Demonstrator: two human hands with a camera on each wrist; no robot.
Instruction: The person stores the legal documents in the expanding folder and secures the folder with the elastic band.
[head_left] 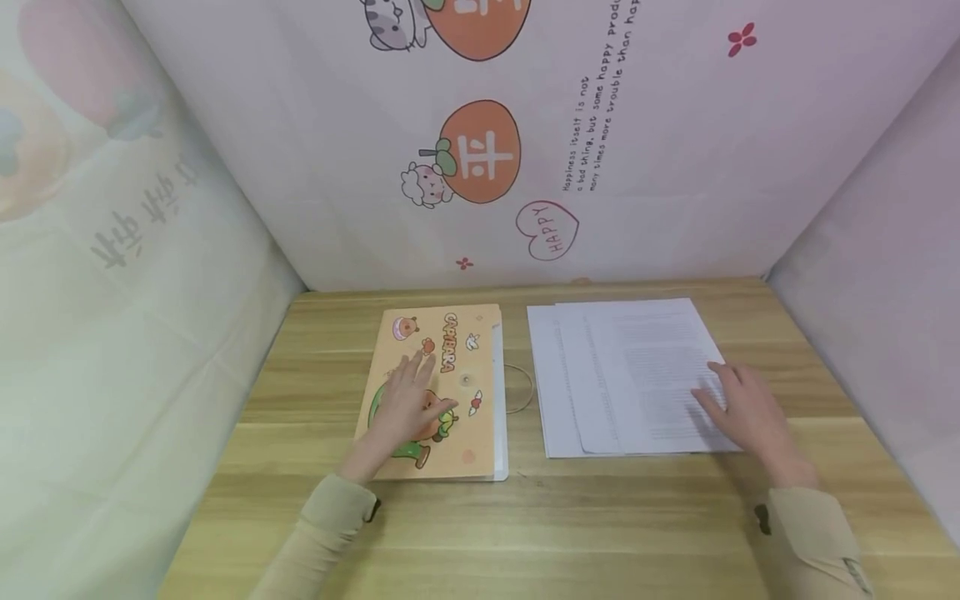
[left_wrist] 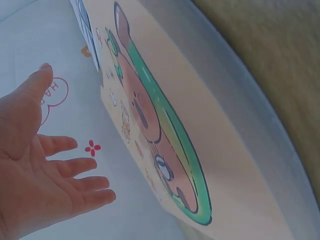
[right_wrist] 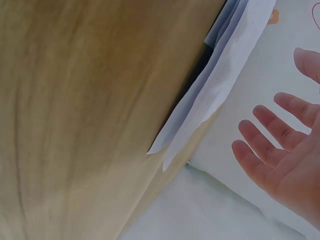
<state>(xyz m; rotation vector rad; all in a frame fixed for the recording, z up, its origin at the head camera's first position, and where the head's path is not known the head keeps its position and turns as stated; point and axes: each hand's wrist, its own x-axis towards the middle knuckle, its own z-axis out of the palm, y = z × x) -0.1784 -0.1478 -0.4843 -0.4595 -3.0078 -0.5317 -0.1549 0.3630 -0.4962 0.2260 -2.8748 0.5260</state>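
Observation:
An orange document folder (head_left: 476,442) with capybara cartoons lies on the left of the wooden table. My left hand (head_left: 408,400) is spread over its cover, and the left wrist view shows this hand (left_wrist: 55,170) raised off the folder (left_wrist: 220,170) with fingers apart. To the right lies a loose stack of printed papers (head_left: 637,375), its sheets overlapping unevenly. Over the stack's right edge hovers my right hand (head_left: 746,412), fingers extended. In the right wrist view that hand (right_wrist: 285,145) holds nothing, and the papers' (right_wrist: 220,80) corners curl up from the wood.
A thin loop of cord (head_left: 531,392) sticks out from the folder's right side towards the papers. Printed white cloth (head_left: 637,233) hangs behind the table (head_left: 600,525), with more cloth at the left and right sides.

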